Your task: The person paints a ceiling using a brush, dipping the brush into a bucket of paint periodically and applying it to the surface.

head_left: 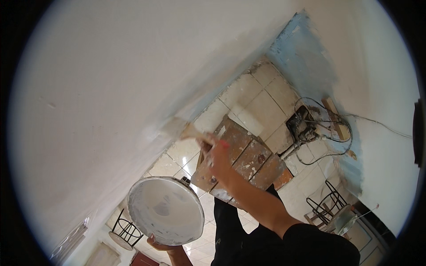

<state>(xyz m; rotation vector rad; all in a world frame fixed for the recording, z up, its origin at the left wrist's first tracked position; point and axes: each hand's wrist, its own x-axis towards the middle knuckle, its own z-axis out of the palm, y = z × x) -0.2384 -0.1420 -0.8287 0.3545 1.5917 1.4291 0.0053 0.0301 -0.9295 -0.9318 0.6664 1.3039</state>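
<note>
My right hand (pixel 217 155) is closed round the handle of a paintbrush (pixel 191 132), blurred by motion. Its pale, wide head meets the white wall (pixel 111 88) on the left, low down near a greyish-blue patch. At the lower left, my left hand (pixel 163 244) grips the near rim of a round tub (pixel 166 210). White paint or a similar coating covers the tub's inside, and its rim is smeared. The tub is tilted so that its inside faces up, beside the wall. How much liquid it contains I cannot tell.
A paint-spattered plank platform (pixel 244 155) stands just beyond my legs. Looped cables (pixel 350 133) and a dark object (pixel 304 126) lie on the tiled floor (pixel 266 104) near the blue-patched wall (pixel 301 48). Chairs (pixel 328 201) stand at lower right, another chair (pixel 126 230) at lower left.
</note>
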